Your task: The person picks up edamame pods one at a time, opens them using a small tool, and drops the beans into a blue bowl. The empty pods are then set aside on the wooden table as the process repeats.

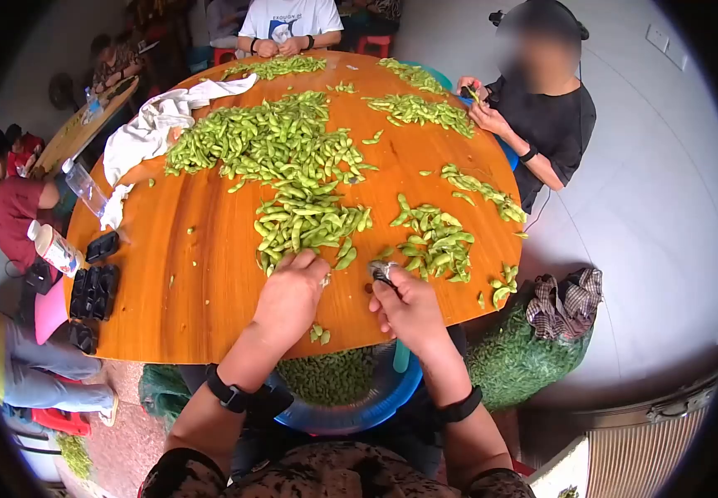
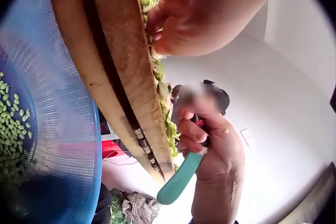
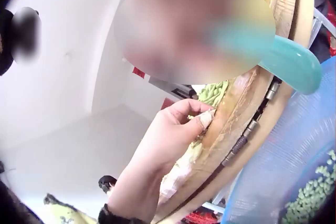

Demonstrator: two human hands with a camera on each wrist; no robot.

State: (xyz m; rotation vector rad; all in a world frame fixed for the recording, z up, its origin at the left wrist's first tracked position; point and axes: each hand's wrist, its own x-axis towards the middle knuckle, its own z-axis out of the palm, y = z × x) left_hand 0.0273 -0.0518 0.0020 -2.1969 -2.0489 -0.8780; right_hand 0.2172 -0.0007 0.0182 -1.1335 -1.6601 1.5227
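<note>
My left hand (image 1: 293, 290) is at the near edge of a heap of green soybean pods (image 1: 305, 220), fingers bent down among them. White wrapping covers its thumb tip in the right wrist view; I cannot tell whether a pod is pinched there. My right hand (image 1: 409, 307) grips a tool with a thick teal handle (image 2: 181, 179), which slants down past the table edge. The tool's dark and metal upper end (image 1: 382, 270) shows above the fingers. A smaller group of pods (image 1: 438, 245) lies just beyond this hand. Between my forearms, a few loose pods (image 1: 319, 334) lie near the edge.
Below the wooden table (image 1: 201, 274) edge sits a blue mesh basin (image 2: 79, 129) with shelled green beans (image 1: 330, 378). Black trays (image 1: 93, 290), bottles and a white cloth (image 1: 156, 120) line the left side. Other people sit around the table. A green sack (image 1: 533, 357) stands at right.
</note>
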